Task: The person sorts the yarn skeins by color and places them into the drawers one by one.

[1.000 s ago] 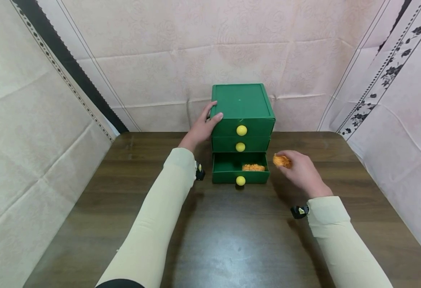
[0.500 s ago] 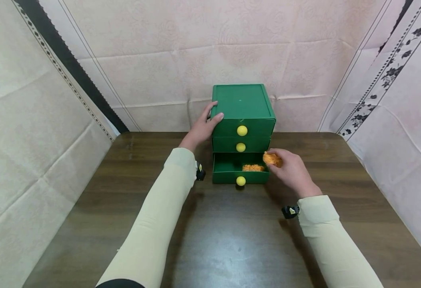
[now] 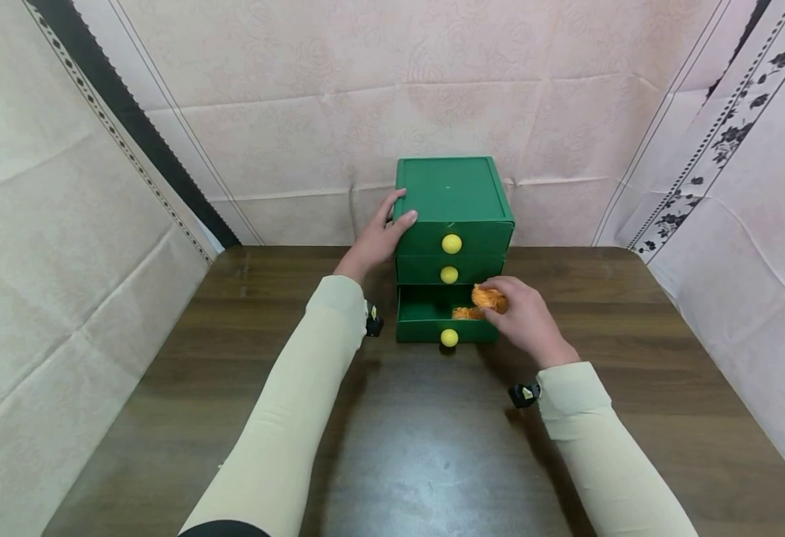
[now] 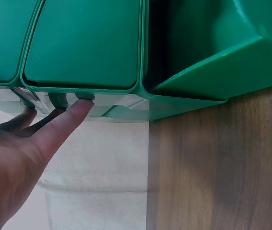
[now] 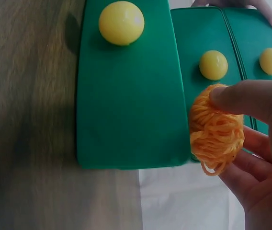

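A green cabinet (image 3: pixel 449 186) of three stacked drawers with round yellow knobs stands at the table's back. Its bottom drawer (image 3: pixel 421 331) is pulled out, while the upper two are closed. My left hand (image 3: pixel 377 237) rests against the cabinet's upper left side, fingers extended and fingertips touching the taped side in the left wrist view. Between thumb and fingers, my right hand (image 3: pixel 525 319) pinches a ball of orange yarn (image 5: pixel 217 132) over the drawer's right part. Another orange yarn bundle (image 3: pixel 460 313) lies inside the drawer, partly hidden behind the held one.
The dark wooden table (image 3: pixel 406 447) extends in front of the cabinet. A pale cloth (image 3: pixel 285 134) hangs behind it, and more cloth flanks both sides.
My right hand has carried the yarn ball leftward, from beside the bottom drawer to above it. The left hand and the cabinet have stayed in place.
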Tool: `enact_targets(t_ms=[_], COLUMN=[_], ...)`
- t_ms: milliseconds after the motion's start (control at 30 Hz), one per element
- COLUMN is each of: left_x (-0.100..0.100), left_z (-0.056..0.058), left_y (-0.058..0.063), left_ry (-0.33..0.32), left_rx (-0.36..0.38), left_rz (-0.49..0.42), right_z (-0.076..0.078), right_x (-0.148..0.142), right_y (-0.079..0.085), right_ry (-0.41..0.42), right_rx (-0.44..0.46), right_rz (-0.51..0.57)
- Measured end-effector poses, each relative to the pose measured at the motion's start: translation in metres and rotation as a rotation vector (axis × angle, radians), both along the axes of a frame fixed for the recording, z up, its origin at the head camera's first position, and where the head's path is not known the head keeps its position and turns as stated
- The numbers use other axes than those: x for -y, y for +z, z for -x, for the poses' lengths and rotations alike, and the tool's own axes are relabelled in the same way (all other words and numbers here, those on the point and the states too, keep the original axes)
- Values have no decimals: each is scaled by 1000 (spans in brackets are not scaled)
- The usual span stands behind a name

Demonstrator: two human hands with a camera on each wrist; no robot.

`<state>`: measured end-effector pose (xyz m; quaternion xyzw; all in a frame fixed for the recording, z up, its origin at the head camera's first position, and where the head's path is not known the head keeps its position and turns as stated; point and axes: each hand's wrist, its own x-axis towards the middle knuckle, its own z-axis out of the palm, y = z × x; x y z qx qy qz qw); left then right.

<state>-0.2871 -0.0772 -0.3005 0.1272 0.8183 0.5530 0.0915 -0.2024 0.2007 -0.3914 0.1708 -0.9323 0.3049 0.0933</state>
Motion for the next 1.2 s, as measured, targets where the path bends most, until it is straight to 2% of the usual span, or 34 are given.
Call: enact_targets(t_ms=[900, 1200], left_x=[0, 0], left_z=[2, 2], left_y=[-1, -2], left_ry=[4, 2], left_rx=[13, 7], left_rz=[-9, -8], right_z=[4, 0], right_x=[28, 29], right_y=[-10, -9], right_ry=[60, 80], right_rx=[4, -48], right_rz=[3, -1])
